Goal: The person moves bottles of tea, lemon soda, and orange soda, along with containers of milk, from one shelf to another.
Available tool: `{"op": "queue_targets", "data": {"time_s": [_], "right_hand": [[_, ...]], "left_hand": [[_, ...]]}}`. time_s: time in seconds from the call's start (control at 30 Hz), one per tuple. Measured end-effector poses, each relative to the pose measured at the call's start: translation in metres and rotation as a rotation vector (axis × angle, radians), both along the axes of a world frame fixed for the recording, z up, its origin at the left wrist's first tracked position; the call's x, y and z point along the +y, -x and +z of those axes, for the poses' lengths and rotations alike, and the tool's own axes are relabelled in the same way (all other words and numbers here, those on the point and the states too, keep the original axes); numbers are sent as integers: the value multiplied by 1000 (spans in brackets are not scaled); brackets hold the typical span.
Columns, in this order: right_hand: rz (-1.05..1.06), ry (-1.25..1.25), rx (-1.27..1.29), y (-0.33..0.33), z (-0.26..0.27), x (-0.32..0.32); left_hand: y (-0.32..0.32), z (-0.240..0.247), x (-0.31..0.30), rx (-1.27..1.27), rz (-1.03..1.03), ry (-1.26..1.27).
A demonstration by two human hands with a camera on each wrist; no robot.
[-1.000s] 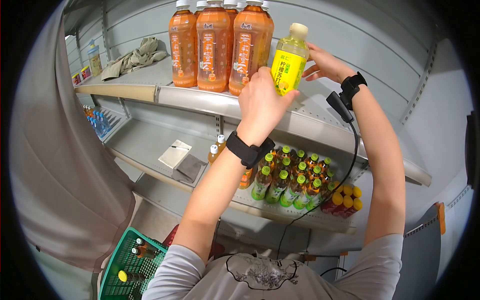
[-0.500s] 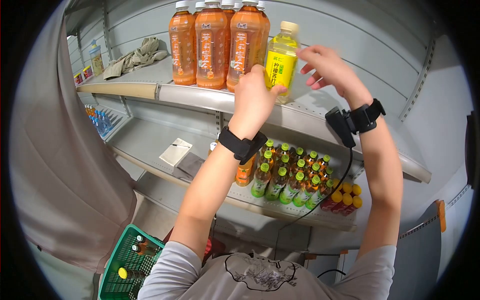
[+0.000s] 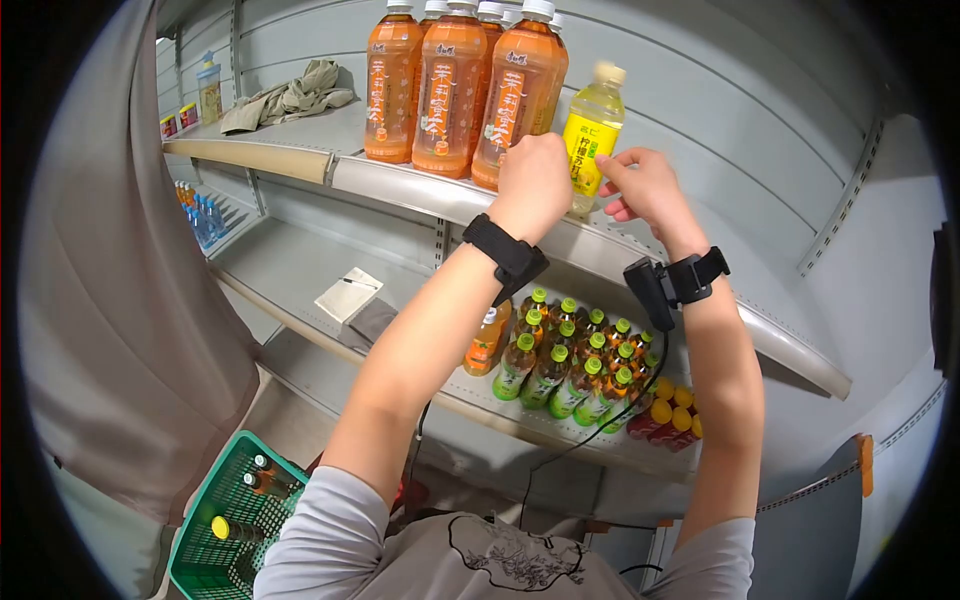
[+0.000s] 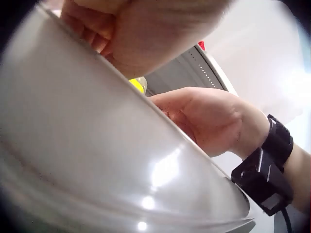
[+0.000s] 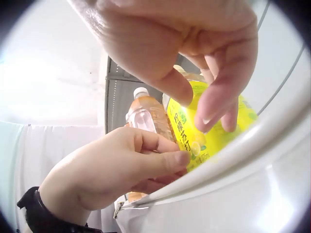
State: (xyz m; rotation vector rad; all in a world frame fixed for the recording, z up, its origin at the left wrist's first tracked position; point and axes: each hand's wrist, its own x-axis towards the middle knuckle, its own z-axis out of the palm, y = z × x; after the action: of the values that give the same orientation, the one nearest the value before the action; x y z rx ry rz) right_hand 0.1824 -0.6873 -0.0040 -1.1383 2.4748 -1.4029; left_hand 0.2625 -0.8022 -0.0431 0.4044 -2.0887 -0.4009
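Right hand point(image 3: 650, 192) loose by yellow bottle point(image 3: 590, 132), left hand point(image 3: 535, 185), hold unclear, bottle barely visible from left wrist

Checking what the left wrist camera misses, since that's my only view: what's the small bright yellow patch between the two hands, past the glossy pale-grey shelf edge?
Observer: A clear plastic bottle with a yellow label and pale yellow cap; the head view shows it whole, standing on the pale-grey upper shelf.
Operator: Anything next to it?
Observer: Yes, a cluster of larger orange plastic bottles with white caps, on the person's left side of it.
Operator: Where are the right hand's fingertips?
Observer: The right wrist view shows the right hand with bent fingers in front of the yellow label; I can't tell whether they touch it.
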Motion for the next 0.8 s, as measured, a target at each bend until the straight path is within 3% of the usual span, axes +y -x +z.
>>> {"op": "queue_targets", "data": {"time_s": [0.53, 0.8], "right_hand": [[-45, 75, 15, 3, -9, -7], [-95, 104, -16, 5, -16, -8]], "left_hand": [[-9, 2, -5, -23, -197, -208], [-3, -3, -11, -5, -205, -182]]}}
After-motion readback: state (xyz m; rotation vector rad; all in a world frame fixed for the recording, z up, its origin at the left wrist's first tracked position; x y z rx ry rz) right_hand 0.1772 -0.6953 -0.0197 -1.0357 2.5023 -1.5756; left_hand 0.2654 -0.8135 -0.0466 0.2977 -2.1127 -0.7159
